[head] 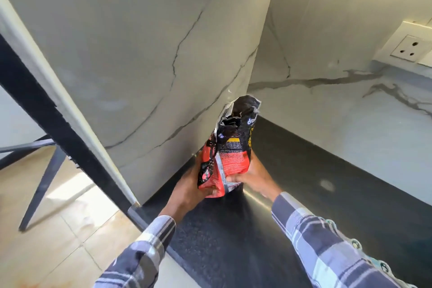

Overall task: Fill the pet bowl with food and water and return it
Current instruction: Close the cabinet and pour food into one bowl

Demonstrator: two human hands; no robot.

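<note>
A red and black pet food bag [230, 147] stands upright at the back corner of the black countertop [292, 194], against the marble wall. Its torn top is open and crumpled. My left hand [187, 190] grips the bag's lower left side. My right hand [254, 176] holds its lower right side and base. Both plaid sleeves reach in from below. No pet bowl is in view.
White marble walls [140, 54] meet right behind the bag. A wall socket [411, 48] sits at the upper right. The counter's front edge [163, 238] runs diagonally. To the left lie a tiled floor [46, 229] and dark furniture legs [42, 182].
</note>
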